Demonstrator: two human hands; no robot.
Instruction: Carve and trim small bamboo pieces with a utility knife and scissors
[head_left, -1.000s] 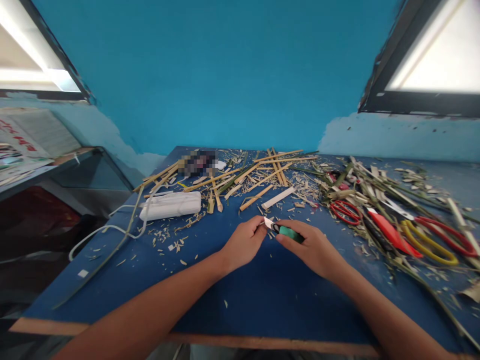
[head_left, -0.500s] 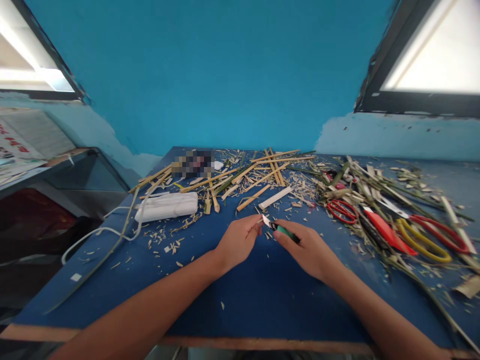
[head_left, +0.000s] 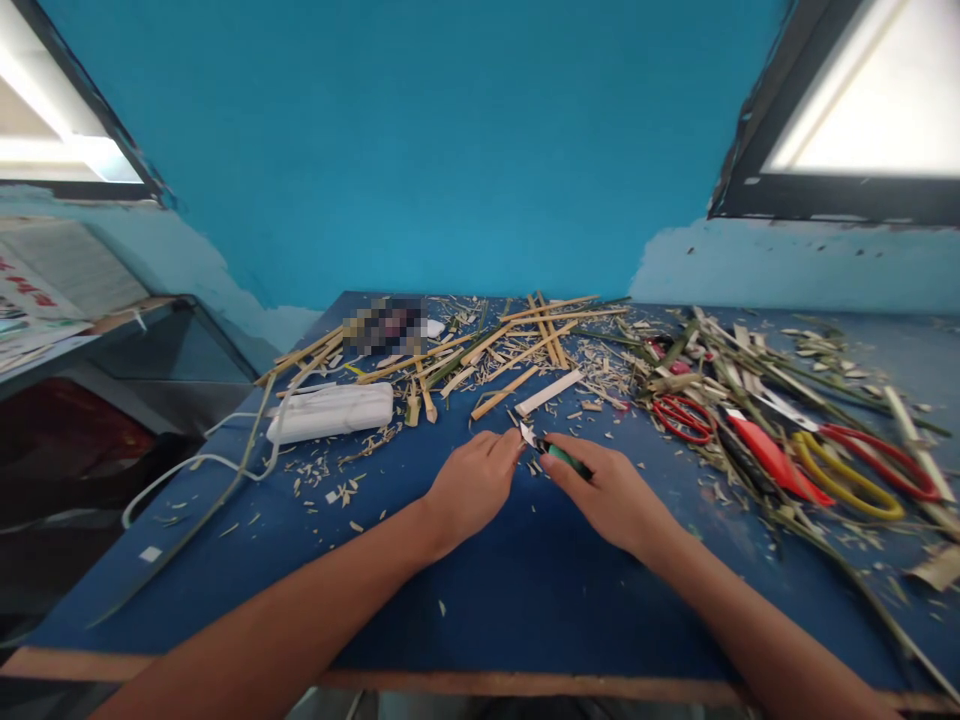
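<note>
The left hand (head_left: 471, 487) is closed, fingertips pinching a slim strip (head_left: 515, 419) mostly hidden by them. Just rightward, between the hands, the knife (head_left: 559, 456) has a pale pointed blade, dark neck and green handle; the right hand (head_left: 604, 492) grips that handle. Blue table (head_left: 525, 600) spreads between the forearms to its wooden front edge (head_left: 480, 683); scissors (head_left: 847, 465) lie farther right.

Metal blade (head_left: 528, 435), smooth plastic handle (head_left: 568, 462)
</note>
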